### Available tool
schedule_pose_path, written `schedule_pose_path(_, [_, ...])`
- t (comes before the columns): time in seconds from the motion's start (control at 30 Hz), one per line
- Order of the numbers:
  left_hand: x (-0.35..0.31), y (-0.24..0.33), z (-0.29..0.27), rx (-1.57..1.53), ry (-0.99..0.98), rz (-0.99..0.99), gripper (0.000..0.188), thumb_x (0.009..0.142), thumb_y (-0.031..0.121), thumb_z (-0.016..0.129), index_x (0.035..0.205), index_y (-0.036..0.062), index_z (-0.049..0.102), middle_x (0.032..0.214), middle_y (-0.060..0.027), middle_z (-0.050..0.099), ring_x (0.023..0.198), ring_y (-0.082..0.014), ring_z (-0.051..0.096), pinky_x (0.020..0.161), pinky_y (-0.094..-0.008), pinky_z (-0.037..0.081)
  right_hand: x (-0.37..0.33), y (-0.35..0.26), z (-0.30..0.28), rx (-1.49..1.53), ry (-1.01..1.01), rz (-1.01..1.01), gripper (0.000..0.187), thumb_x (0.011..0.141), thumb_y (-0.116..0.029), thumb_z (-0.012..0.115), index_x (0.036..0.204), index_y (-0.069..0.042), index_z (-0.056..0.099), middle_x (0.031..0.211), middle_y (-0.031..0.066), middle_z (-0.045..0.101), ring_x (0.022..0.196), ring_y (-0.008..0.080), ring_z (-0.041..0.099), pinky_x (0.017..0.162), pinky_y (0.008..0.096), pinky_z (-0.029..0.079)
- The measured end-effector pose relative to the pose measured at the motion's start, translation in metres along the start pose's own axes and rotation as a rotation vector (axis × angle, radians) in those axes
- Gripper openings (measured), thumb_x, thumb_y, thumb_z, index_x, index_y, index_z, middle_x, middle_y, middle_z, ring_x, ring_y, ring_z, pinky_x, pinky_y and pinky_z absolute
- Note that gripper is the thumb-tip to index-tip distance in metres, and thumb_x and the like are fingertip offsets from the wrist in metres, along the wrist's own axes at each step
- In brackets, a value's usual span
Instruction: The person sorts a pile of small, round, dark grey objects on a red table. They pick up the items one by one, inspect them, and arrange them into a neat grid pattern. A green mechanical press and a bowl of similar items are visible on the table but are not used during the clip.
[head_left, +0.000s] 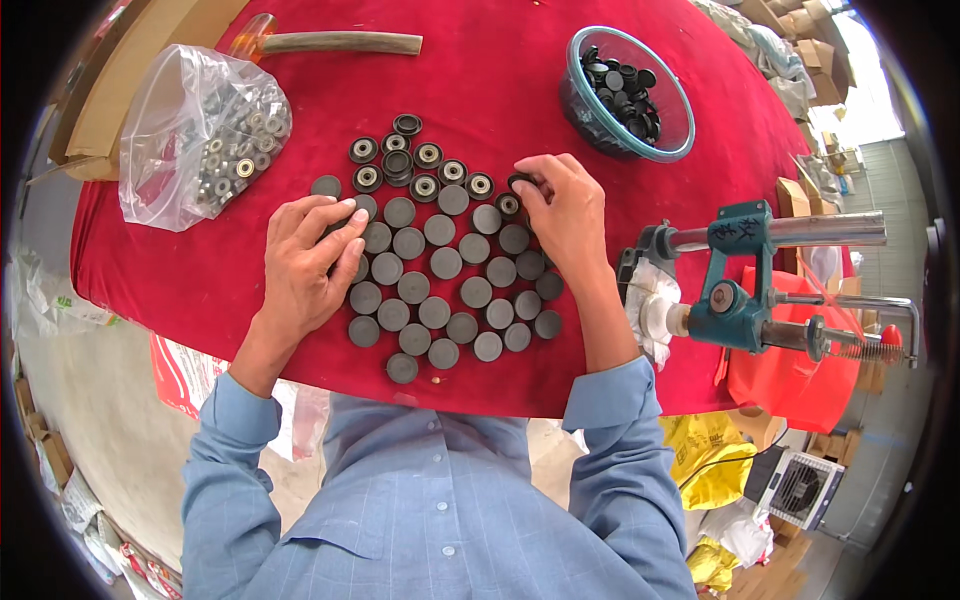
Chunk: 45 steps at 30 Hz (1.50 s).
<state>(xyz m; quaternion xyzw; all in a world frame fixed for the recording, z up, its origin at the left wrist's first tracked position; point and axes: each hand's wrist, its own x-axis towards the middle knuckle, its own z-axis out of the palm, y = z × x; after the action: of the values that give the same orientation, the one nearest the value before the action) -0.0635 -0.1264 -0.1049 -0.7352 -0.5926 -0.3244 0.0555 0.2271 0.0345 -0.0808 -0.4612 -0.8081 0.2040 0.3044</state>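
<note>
Dark grey round caps (pixel 446 263) lie flat in a loose cluster on the red cloth. At the far side of the cluster, several cap pieces hold metal bearings (pixel 428 155) in their middles. My left hand (pixel 312 252) rests at the cluster's left edge, fingers stretched over a partly covered cap and holding nothing I can see. Between thumb and fingers, my right hand (pixel 568 212) pinches a black cap (pixel 521 181). Just below that cap sits another piece with a bearing (pixel 508 205), close to the right fingertips.
A clear bag of bearings (pixel 240 150) lies at the left, near a wooden-handled hammer (pixel 340 42). A clear bowl (pixel 680 100) of black caps stands far right. On the right is a green hand press (pixel 735 290), with a red bag (pixel 800 385) beside it.
</note>
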Motion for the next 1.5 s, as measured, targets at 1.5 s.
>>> schedule_pose_path(1.5, [0.072, -0.009, 0.027, 0.005, -0.105, 0.016, 0.043, 0.094, 0.012, 0.081, 0.136, 0.0084, 0.075, 0.126, -0.0073, 0.066, 0.113, -0.0290, 0.061, 0.098, -0.0457, 0.048, -0.037, -0.032, -0.013, -0.240, -0.018, -0.165, 0.023, 0.098, -0.009, 0.071, 0.120, -0.005, 0.076, 0.118, 0.0107, 0.076, 0.113, 0.0321, 0.073, 0.103, 0.0504, 0.053])
